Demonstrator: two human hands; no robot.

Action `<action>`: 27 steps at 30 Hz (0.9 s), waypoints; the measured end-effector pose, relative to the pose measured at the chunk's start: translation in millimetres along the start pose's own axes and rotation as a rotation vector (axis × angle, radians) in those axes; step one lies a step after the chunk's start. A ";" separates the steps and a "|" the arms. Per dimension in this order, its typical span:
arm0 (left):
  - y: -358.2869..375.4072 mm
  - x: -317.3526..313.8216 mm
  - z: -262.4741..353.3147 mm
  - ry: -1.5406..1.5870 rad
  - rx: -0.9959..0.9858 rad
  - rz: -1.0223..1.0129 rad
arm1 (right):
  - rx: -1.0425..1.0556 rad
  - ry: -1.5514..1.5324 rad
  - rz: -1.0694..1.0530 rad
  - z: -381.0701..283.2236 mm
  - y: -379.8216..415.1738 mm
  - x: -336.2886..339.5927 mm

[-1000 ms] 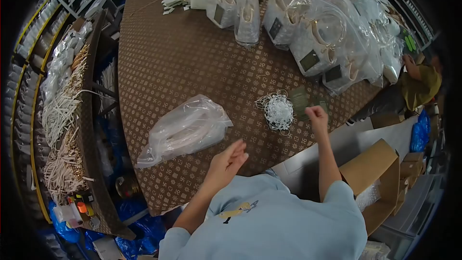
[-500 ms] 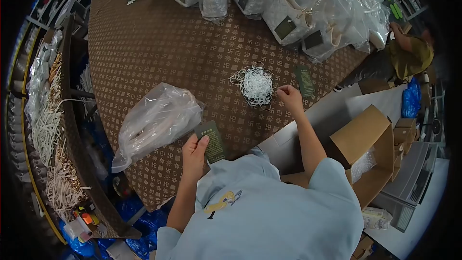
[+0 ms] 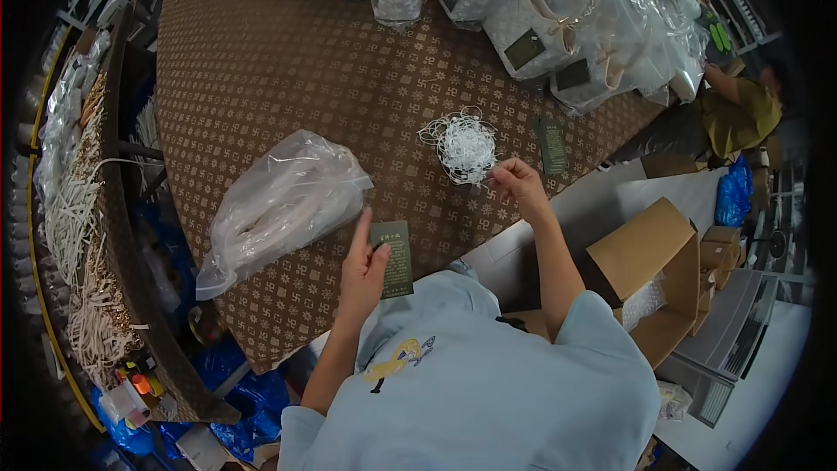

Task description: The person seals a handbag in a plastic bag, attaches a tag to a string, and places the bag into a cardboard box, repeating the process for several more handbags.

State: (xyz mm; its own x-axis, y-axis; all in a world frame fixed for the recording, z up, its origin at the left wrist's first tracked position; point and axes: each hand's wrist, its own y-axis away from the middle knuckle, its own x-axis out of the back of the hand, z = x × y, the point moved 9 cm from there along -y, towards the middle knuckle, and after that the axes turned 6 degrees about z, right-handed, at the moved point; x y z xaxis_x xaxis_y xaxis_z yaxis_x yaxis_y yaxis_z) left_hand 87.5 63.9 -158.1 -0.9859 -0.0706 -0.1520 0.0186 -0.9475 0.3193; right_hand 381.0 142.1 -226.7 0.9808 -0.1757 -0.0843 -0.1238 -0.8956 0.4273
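Head view: In our left hand (image 3: 359, 272) we hold a tag (image 3: 397, 262) by its left edge; the thumb lies on its face, the index finger points away, and the hand is partly closed. The tag is dark green, rectangular and flat, just above our shirt (image 3: 514, 384). It carries one row of larger pale characters near the top and rows of small print below; we cannot read the wording.

Our right hand (image 3: 521, 189) has its fingers drawn together, fingertips at the lower right edge of the strings (image 3: 465, 144), a tangled white heap on the patterned brown table (image 3: 349, 78). We cannot tell whether it grips a strand. A second tag (image 3: 552, 146), also green with illegible print, lies right of the strings. A clear pouch (image 3: 288, 209) with pale contents lies near our left hand. Wrapped handbags (image 3: 532, 22) bearing dark labels, unreadable here, stand at the far side.
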 end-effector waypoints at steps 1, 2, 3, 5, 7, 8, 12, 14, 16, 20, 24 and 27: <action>-2.1 -0.5 -0.3 0.004 -0.007 -0.008 | -0.010 -0.101 -0.058 -10.7 3.7 -7.1; -3.2 -10.5 6.3 -0.237 -0.145 -0.108 | 0.001 -0.098 -0.056 -23.9 6.1 -10.6; -0.2 -21.6 10.5 -0.478 -0.279 -0.202 | -0.005 -0.244 -0.082 -38.2 10.8 -18.1; -1.5 -27.9 14.8 -0.456 -0.255 -0.207 | -0.009 -0.395 -0.104 -56.4 17.9 -25.7; -6.9 -37.3 26.0 -0.435 -0.236 -0.208 | 0.034 -0.312 -0.329 -76.6 25.0 -49.2; -8.4 -42.5 31.1 -0.416 -0.203 -0.215 | 0.031 -0.308 -0.335 -83.0 30.2 -54.7; -18.6 -59.5 42.2 -0.242 -0.102 -0.169 | 0.033 0.081 -0.538 -85.0 69.6 -110.1; -26.9 -60.0 41.0 -0.107 -0.067 -0.150 | 0.040 0.137 -0.573 -77.2 80.1 -129.7; -29.7 -52.1 37.0 0.028 -0.047 -0.136 | 0.105 0.222 -0.594 -74.9 86.9 -142.1; -23.8 -29.3 40.2 -0.126 -0.152 -0.109 | 0.187 0.343 -0.601 -73.0 89.4 -153.1; -13.0 -4.3 70.4 -0.400 -0.396 0.092 | 0.161 0.432 -0.663 -82.5 98.8 -157.7; -14.2 16.4 71.2 -0.308 -0.326 0.177 | -0.074 0.435 -0.737 -79.9 104.8 -141.0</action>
State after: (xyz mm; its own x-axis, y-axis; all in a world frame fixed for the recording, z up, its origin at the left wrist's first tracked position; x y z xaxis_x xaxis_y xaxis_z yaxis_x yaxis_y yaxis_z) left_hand 59.3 98.4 -98.5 -0.9653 -0.1904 0.1785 0.1931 -0.9812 -0.0024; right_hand 241.8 105.7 -98.1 0.7793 0.6264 -0.0176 0.5633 -0.6880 0.4576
